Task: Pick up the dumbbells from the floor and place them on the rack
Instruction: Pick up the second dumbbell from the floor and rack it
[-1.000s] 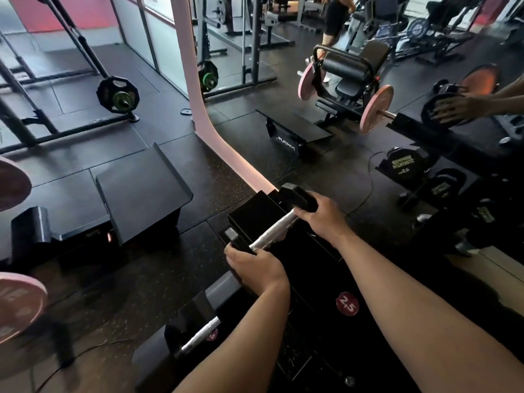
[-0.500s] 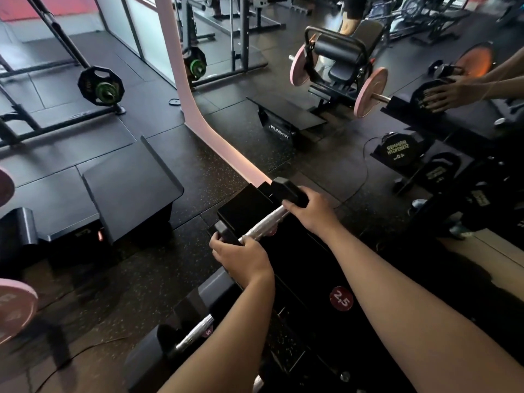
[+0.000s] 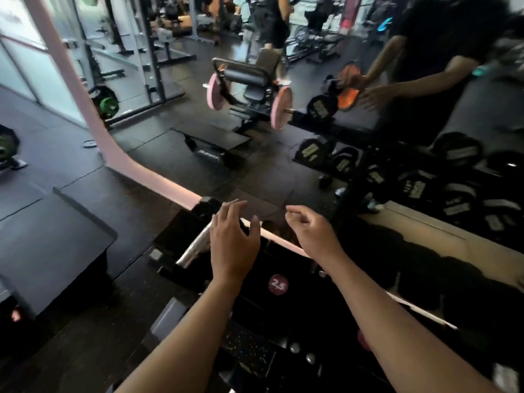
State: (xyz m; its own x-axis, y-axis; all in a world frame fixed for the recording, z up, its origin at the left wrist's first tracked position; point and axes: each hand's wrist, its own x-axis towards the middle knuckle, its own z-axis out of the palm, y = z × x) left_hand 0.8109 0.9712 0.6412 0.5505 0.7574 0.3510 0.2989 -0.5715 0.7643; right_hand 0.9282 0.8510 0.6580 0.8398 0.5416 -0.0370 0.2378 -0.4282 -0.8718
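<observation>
Both hands hover spread and empty, left hand (image 3: pixel 232 245) over the dumbbell (image 3: pixel 195 245) lying on the rack (image 3: pixel 297 321), right hand (image 3: pixel 310 232) just beside it.

dim, motion-blurred wide-angle view; daylight from upper left, edges warped.
</observation>
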